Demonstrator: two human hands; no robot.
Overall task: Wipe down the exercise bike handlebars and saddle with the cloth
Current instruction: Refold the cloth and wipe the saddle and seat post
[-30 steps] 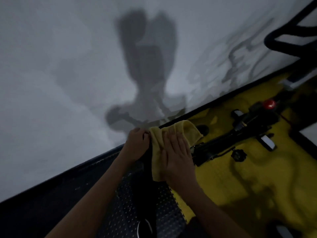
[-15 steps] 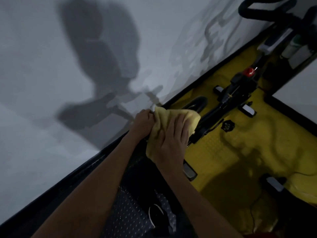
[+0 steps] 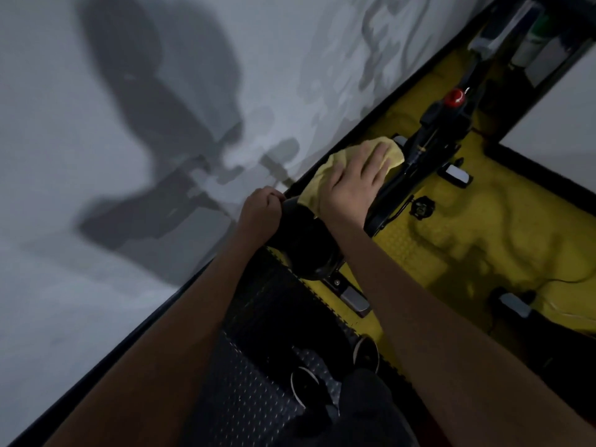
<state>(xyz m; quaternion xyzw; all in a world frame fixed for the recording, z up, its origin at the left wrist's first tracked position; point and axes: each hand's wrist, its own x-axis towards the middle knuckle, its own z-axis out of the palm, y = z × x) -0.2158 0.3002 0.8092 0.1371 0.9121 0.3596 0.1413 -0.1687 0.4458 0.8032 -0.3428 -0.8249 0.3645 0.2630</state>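
Note:
The black saddle point(image 3: 306, 243) of the exercise bike sits in the middle of the head view. A yellow cloth point(image 3: 317, 179) lies over its front end. My right hand point(image 3: 351, 182) presses flat on the cloth with fingers spread. My left hand point(image 3: 261, 209) grips the saddle's left edge with curled fingers. The bike's black frame point(image 3: 419, 150) runs up and right to a red knob point(image 3: 454, 97). The handlebars are out of view.
A grey wall point(image 3: 129, 156) fills the left, carrying the bike's shadow. Yellow floor matting point(image 3: 500, 221) lies under the bike, black studded matting point(image 3: 245, 391) nearer me. My shoes point(image 3: 304, 385) stand below the saddle. A bottle point(image 3: 530, 43) sits at top right.
My right hand has slid the cloth forward along the saddle towards its nose, uncovering the rear part. The camera has tilted, and my left hand keeps its hold on the saddle edge.

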